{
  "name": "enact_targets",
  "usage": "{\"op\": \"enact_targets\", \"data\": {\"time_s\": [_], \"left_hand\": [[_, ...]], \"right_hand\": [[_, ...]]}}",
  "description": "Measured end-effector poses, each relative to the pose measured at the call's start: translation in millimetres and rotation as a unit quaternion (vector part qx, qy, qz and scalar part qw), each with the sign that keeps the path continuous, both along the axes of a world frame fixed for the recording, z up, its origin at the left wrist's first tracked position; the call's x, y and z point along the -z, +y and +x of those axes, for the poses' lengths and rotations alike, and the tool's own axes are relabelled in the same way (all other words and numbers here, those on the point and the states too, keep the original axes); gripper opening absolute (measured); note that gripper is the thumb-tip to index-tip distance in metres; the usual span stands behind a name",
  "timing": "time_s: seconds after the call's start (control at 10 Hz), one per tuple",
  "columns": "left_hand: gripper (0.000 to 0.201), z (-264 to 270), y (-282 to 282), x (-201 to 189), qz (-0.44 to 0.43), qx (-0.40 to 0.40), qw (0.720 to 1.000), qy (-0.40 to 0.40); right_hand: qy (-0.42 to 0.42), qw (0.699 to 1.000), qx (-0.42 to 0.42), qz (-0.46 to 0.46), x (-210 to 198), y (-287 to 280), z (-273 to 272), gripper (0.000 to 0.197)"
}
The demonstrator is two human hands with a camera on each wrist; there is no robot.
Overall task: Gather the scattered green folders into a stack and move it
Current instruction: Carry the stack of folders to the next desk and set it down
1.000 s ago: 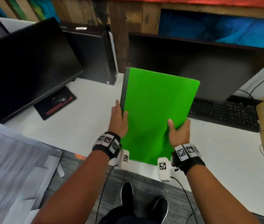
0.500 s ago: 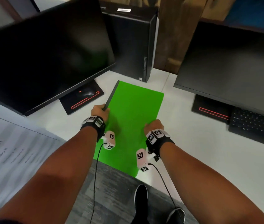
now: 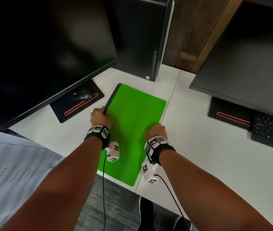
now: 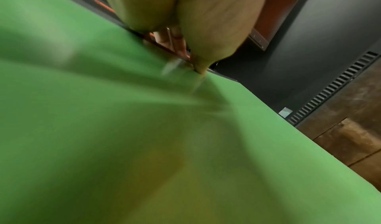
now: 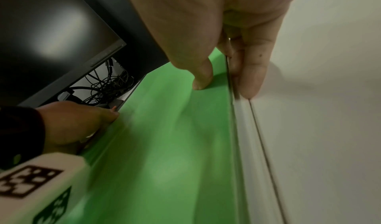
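Both hands' grip on folder stack; monitor, tower close.

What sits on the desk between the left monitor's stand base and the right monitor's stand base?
The green folder stack, gripped at its side edges by the left hand and right hand; otherwise bare white desk. Clearest in the head view.

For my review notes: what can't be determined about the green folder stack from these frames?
- Folder count: head view shows only the top cover of the green folder stack.
- Left hand fingers: hidden under the stack edge.
- Left wrist view: cover motion-blurred.
- Whether it rests on the white desk: unclear.
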State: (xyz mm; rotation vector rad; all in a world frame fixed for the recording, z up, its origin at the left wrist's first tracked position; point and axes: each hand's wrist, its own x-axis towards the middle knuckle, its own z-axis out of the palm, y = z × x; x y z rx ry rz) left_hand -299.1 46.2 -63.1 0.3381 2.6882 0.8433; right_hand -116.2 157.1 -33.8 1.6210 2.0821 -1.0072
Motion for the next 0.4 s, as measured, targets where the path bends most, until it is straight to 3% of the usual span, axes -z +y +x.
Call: {"op": "enact_targets", "data": {"time_s": [0.2, 0.3, 0.4], "left_hand": [[0.043, 4.4, 4.9, 0.4, -0.083, -0.001, 0.997, 0.006], [0.055, 6.1, 5.7, -6.3, -0.129, 0.006, 0.992, 0.003], [0.071, 12.3, 4.5, -10.2, -0.118, -0.02, 0.993, 0.019]], "right_hand": [[-0.01, 1.0, -0.003, -0.021, 2.3, -0.9, 0.2, 0.079], [0.011, 0.999, 0.012, -0.031, -4.2, 1.0, 7.0, 0.087], [0.029, 0.999, 0.029, -0.022, -9.4, 10.3, 20.1, 0.089]]}}
